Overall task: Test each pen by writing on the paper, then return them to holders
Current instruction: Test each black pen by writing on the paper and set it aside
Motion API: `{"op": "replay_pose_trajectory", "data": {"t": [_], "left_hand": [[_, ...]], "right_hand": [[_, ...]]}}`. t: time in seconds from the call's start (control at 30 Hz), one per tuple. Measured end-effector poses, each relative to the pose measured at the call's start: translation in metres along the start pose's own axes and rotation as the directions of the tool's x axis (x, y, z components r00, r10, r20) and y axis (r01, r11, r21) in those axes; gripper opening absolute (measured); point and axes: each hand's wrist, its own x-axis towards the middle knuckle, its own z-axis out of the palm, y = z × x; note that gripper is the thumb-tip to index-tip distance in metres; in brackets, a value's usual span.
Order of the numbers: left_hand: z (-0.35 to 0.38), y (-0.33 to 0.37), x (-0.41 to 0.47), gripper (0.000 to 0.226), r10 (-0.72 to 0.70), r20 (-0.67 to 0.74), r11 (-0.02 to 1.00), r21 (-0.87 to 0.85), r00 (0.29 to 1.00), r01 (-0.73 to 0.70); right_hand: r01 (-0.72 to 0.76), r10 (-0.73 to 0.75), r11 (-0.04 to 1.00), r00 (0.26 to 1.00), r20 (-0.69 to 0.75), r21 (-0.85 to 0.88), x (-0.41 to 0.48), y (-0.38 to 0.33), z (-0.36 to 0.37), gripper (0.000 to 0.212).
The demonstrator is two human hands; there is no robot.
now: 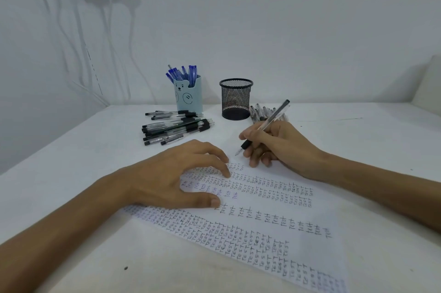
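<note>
A white sheet of paper (274,206) covered with rows of the word "test" lies on the table. My left hand (176,178) rests on its upper left part, fingertips pressing it down. My right hand (279,144) grips a clear pen with a black grip (274,117), its tip just above the paper's top edge. A blue bear-faced holder (189,97) contains several blue pens. Next to it stands a black mesh holder (235,99). Several black pens (174,128) lie in a pile in front of the blue holder.
More pens (261,112) lie on the table just right of the mesh holder, behind my right hand. White cables (107,30) hang down the wall at the left. A pale cushion-like edge (429,85) shows at the far right.
</note>
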Motion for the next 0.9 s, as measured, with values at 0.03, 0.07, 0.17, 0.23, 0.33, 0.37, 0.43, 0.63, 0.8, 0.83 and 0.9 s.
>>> {"op": "replay_pose_trajectory", "data": {"t": [0.03,0.07,0.17,0.23,0.33,0.37,0.43,0.63,0.8,0.83,0.9], "left_hand": [[-0.0001,0.0003,-0.0003,0.043,-0.002,0.001,1.0,0.001,1.0,0.002],[-0.0001,0.0006,-0.0004,0.043,-0.002,0.002,1.0,0.004,1.0,0.002],[0.0007,0.0005,-0.0003,0.045,-0.004,0.006,1.0,0.023,1.0,0.004],[0.0013,-0.0002,-0.0001,0.049,-0.006,0.022,1.0,0.031,1.0,0.006],[0.0022,-0.0004,-0.0007,0.051,-0.009,0.039,1.0,0.029,0.999,0.008],[0.0022,-0.0001,-0.0011,0.051,-0.013,0.042,1.0,0.028,0.999,0.012],[0.0017,0.0006,-0.0015,0.051,-0.016,0.045,0.999,0.029,0.999,0.015],[0.0016,0.0018,-0.0013,0.052,-0.003,0.037,0.999,0.032,0.999,0.002],[0.001,0.0021,-0.0012,0.052,-0.015,0.044,0.999,0.029,0.999,0.013],[0.0009,0.0024,-0.0012,0.052,-0.014,0.041,1.0,0.028,0.999,0.013],[0.0007,0.0025,-0.0011,0.052,-0.015,0.04,1.0,0.023,0.999,0.015]], "right_hand": [[-0.015,0.015,1.0,1.0,0.011,-0.003,0.0003,-0.0007,0.0012,0.023],[-0.021,0.021,1.0,1.0,0.018,-0.02,0.0005,-0.0012,0.0017,0.022],[0.019,-0.016,0.994,0.999,0.028,-0.107,-0.0016,-0.0014,0.0005,0.015],[0.041,-0.037,0.989,0.999,0.03,-0.145,-0.0042,0.001,0.0013,0.014],[0.081,-0.075,0.974,0.997,0.035,-0.211,-0.0078,0.002,0.0031,0.012],[0.089,-0.082,0.971,0.996,0.042,-0.223,-0.0082,0.0018,0.0032,0.012],[0.093,-0.085,0.97,0.995,0.043,-0.224,-0.0075,0.0024,0.0026,0.013],[0.084,-0.071,0.968,0.996,0.061,-0.237,-0.0054,0.0064,0.0026,0.013],[0.1,-0.084,0.966,0.993,0.077,-0.237,-0.0059,0.0056,0.0036,0.012],[0.102,-0.086,0.966,0.994,0.074,-0.238,-0.006,0.0056,0.0037,0.012],[0.096,-0.085,0.964,0.995,0.059,-0.246,-0.0057,0.0052,0.0037,0.012]]}}
